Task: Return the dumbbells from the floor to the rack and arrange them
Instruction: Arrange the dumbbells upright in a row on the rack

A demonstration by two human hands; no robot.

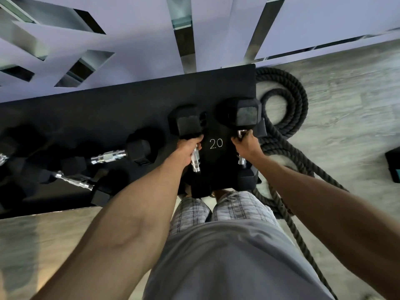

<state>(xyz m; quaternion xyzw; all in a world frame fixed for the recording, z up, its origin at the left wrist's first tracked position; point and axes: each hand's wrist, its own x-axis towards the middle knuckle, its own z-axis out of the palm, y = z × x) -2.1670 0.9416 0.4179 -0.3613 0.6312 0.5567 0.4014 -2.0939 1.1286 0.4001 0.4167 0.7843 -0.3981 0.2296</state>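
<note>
- Over the right end of the rack shelf (129, 109), seen from the head camera, a person bends forward with both bare arms stretched down, a dumbbell in each hand.
- The left hand (190, 148) has its fingers curled tight round the knurled steel handle of the left dumbbell (187, 123), just under the far hex head. The rest of the handle sticks out toward the person.
- The right hand (246, 139) is wrapped round the handle of the right dumbbell (240, 113), also close under the far head. Its near head shows below the wrist at the shelf's front edge.
- The two dumbbells lie side by side, lengthwise away from the person, on either side of a white "20" mark (216, 143) printed on the shelf. Whether they rest on the shelf or hang just above it cannot be told.
- Further left on the shelf lie a third dumbbell (121, 155), turned crosswise, and a fourth dumbbell (73, 180) nearer the front edge. More dark heads there are blurred.
- A thick coiled rope (285, 118) lies on the pale floor (346, 105) just beside the shelf's right end.
- A dark box (392, 167) sits at the right edge of the view.
</note>
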